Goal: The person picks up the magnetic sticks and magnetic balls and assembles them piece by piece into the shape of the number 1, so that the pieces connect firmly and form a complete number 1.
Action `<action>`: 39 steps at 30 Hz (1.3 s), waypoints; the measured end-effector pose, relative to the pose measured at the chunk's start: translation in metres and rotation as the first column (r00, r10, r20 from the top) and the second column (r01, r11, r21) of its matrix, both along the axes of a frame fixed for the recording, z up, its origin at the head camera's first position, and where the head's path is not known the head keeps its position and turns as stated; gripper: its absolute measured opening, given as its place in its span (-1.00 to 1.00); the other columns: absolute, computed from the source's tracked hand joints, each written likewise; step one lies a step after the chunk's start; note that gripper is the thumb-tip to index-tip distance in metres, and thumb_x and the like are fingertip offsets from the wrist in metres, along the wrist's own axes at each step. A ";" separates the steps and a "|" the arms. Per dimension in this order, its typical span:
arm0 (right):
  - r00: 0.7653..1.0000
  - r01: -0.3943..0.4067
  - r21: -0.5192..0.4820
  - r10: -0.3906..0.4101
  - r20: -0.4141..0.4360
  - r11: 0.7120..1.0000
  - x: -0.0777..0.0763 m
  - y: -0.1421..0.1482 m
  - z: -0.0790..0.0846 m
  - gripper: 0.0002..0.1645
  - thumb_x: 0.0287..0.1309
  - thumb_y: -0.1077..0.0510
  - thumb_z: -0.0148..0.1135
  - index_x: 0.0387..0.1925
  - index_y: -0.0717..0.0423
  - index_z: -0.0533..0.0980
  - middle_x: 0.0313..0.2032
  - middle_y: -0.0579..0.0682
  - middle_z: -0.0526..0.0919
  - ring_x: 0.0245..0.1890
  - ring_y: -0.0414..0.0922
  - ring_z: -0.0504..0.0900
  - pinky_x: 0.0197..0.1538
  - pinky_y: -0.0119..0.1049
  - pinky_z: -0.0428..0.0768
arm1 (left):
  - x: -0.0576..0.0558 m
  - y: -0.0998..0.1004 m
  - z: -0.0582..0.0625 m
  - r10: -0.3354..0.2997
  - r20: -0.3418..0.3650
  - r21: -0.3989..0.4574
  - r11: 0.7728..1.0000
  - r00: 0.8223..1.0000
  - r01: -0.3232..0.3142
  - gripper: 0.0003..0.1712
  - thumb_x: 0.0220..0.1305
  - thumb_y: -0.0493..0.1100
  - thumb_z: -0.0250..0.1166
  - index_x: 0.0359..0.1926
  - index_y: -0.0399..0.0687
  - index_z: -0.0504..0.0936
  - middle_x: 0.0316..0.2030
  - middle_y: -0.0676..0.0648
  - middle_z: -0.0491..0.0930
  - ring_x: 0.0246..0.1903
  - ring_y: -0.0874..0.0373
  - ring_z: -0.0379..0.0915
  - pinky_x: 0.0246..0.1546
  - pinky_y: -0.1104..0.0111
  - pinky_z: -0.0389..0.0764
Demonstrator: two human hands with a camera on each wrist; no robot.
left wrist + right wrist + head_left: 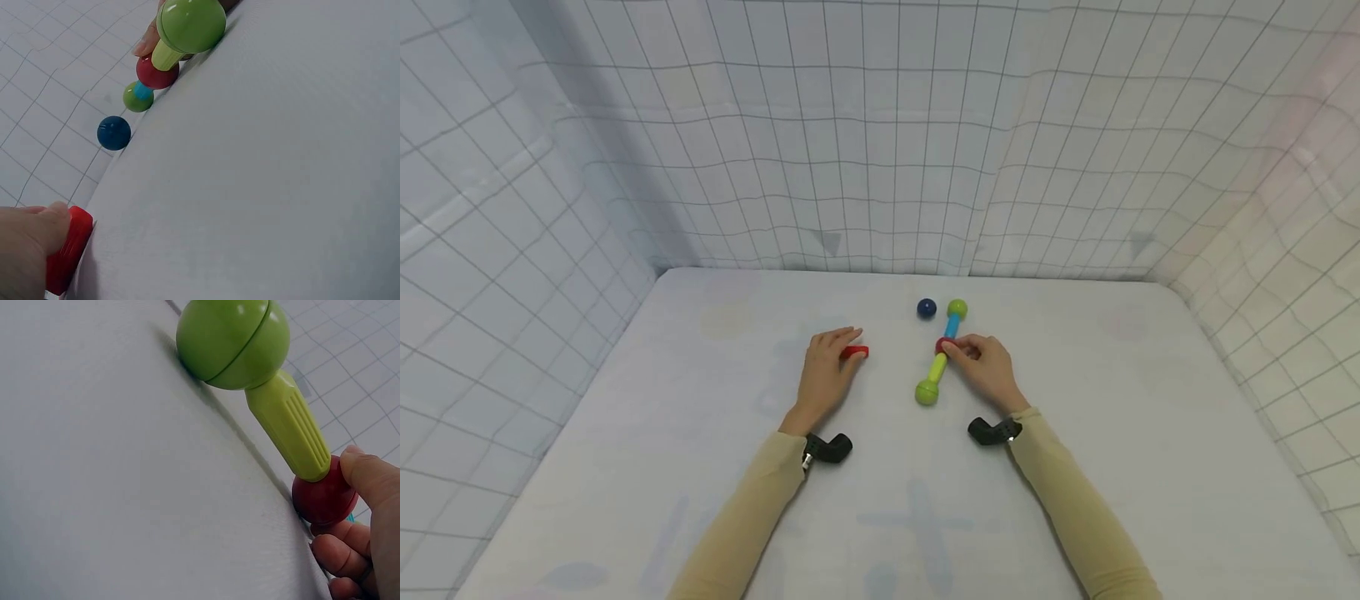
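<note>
My left hand (823, 379) pinches a short red bar (854, 352), its thumb on the near side; the left wrist view shows the red bar (72, 250) low over the white tabletop. To the right, my right hand (992, 375) pinches the dark red ball (324, 499) in the middle of a joined toy piece. A ridged yellow-green rod (290, 428) runs from that ball to a near green ball (927, 392). On the far side, a light blue rod (952, 327) leads to another green ball (957, 309).
A loose dark blue ball (927, 308) sits just left of the far green ball. White grid-patterned curtains (880, 167) hang behind the table (880, 533) and along both sides. Each wrist wears a black camera mount (831, 450).
</note>
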State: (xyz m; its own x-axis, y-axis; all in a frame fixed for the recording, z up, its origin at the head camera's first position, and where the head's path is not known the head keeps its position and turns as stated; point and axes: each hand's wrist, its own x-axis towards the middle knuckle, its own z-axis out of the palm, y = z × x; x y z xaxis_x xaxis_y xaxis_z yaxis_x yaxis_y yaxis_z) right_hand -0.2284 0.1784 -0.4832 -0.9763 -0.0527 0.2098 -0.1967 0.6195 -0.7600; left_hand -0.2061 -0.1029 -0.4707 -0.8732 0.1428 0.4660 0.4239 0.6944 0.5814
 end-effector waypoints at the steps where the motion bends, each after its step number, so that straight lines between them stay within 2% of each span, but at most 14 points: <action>1: 1.000 0.001 0.002 -0.001 0.001 1.000 -0.001 0.000 0.000 -0.59 0.17 -0.15 0.27 -0.25 0.12 0.67 -0.49 -0.04 0.55 -0.41 -0.10 0.38 -0.32 -0.25 0.29 | 0.000 -0.001 0.000 -0.018 0.014 -0.028 0.999 1.000 0.019 -0.56 0.24 -0.21 0.31 0.14 -0.17 0.56 0.09 -0.19 0.50 0.09 -0.15 0.28 0.11 0.05 0.25; 3: 1.000 0.002 0.007 -0.002 0.001 1.000 -0.002 0.001 -0.001 -0.59 0.17 -0.15 0.27 -0.25 0.11 0.67 -0.49 -0.04 0.54 -0.41 -0.10 0.38 -0.32 -0.26 0.30 | 0.000 -0.002 -0.001 -0.042 0.038 -0.075 0.996 0.998 0.045 -0.60 0.29 -0.21 0.25 0.15 -0.17 0.55 0.08 -0.18 0.52 0.08 -0.13 0.30 0.10 0.07 0.28; 6: 1.000 0.000 0.009 0.000 0.002 1.000 -0.002 0.001 -0.001 -0.60 0.17 -0.14 0.27 -0.24 0.12 0.66 -0.49 -0.03 0.53 -0.41 -0.09 0.37 -0.33 -0.25 0.29 | 0.001 -0.003 -0.001 -0.047 0.042 -0.114 0.992 0.998 0.052 -0.64 0.31 -0.25 0.23 0.11 -0.19 0.58 0.00 -0.17 0.56 0.01 -0.09 0.35 0.06 0.11 0.34; 14: 1.000 0.004 -0.007 -0.004 0.021 1.000 0.000 -0.001 0.000 -0.53 0.16 -0.21 0.25 -0.22 0.11 0.66 -0.48 -0.04 0.54 -0.40 -0.10 0.38 -0.32 -0.25 0.30 | 0.009 0.004 -0.001 0.033 -0.009 -0.188 0.982 0.999 -0.034 -0.75 0.30 -0.25 0.24 -0.04 -0.29 0.61 -0.17 -0.21 0.57 -0.14 -0.08 0.37 -0.09 0.14 0.45; 19: 1.000 0.008 -0.010 -0.008 0.015 1.000 -0.001 0.000 0.000 -0.54 0.16 -0.20 0.25 -0.23 0.11 0.66 -0.48 -0.04 0.54 -0.41 -0.10 0.38 -0.32 -0.25 0.31 | 0.016 0.014 -0.003 0.045 -0.070 -0.172 0.983 0.997 -0.057 -0.77 0.31 -0.27 0.21 -0.07 -0.32 0.55 -0.20 -0.24 0.54 -0.17 -0.13 0.36 -0.12 0.12 0.44; 23: 1.000 0.004 0.006 -0.004 -0.006 1.000 -0.006 0.002 -0.001 -0.55 0.17 -0.19 0.25 -0.23 0.11 0.66 -0.49 -0.05 0.55 -0.41 -0.10 0.38 -0.32 -0.26 0.30 | 0.020 0.022 -0.003 0.042 -0.088 -0.095 0.994 0.995 -0.051 -0.76 0.31 -0.26 0.22 -0.06 -0.32 0.55 -0.21 -0.25 0.55 -0.19 -0.13 0.34 -0.13 0.13 0.41; 27: 1.000 0.000 0.008 0.000 -0.003 1.000 -0.011 0.002 0.000 -0.53 0.17 -0.23 0.23 -0.22 0.09 0.67 -0.50 -0.06 0.54 -0.42 -0.10 0.38 -0.32 -0.25 0.29 | 0.024 0.029 -0.003 0.011 0.008 0.049 0.999 1.000 -0.011 -0.75 0.30 -0.23 0.24 -0.05 -0.26 0.59 -0.24 -0.17 0.58 -0.28 -0.02 0.33 -0.26 0.21 0.39; 30: 1.000 0.001 0.005 -0.001 -0.001 1.000 -0.013 0.003 0.001 -0.53 0.17 -0.22 0.23 -0.22 0.08 0.67 -0.50 -0.06 0.53 -0.41 -0.10 0.38 -0.31 -0.25 0.29 | 0.026 0.035 -0.004 -0.030 0.076 0.190 0.982 0.997 0.015 -0.76 0.28 -0.22 0.27 -0.08 -0.26 0.63 -0.30 -0.12 0.61 -0.35 0.08 0.41 -0.33 0.28 0.44; 33: 1.000 -0.001 0.008 0.001 -0.005 1.000 -0.016 0.004 0.001 -0.56 0.17 -0.18 0.25 -0.22 0.10 0.67 -0.49 -0.05 0.54 -0.41 -0.10 0.39 -0.31 -0.25 0.30 | 0.028 0.041 -0.005 -0.065 0.107 0.289 0.957 0.992 0.031 -0.77 0.25 -0.22 0.30 -0.13 -0.29 0.65 -0.35 -0.10 0.63 -0.41 0.14 0.49 -0.37 0.34 0.50; 39: 1.000 0.000 0.025 0.001 -0.008 1.000 -0.023 0.007 0.002 -0.57 0.18 -0.17 0.24 -0.21 0.11 0.66 -0.47 -0.04 0.54 -0.40 -0.09 0.38 -0.32 -0.26 0.29 | 0.032 0.050 -0.004 -0.129 0.204 0.363 0.930 0.970 0.047 -0.68 0.23 -0.18 0.33 -0.08 -0.34 0.63 -0.36 -0.09 0.64 -0.41 0.17 0.54 -0.41 0.42 0.56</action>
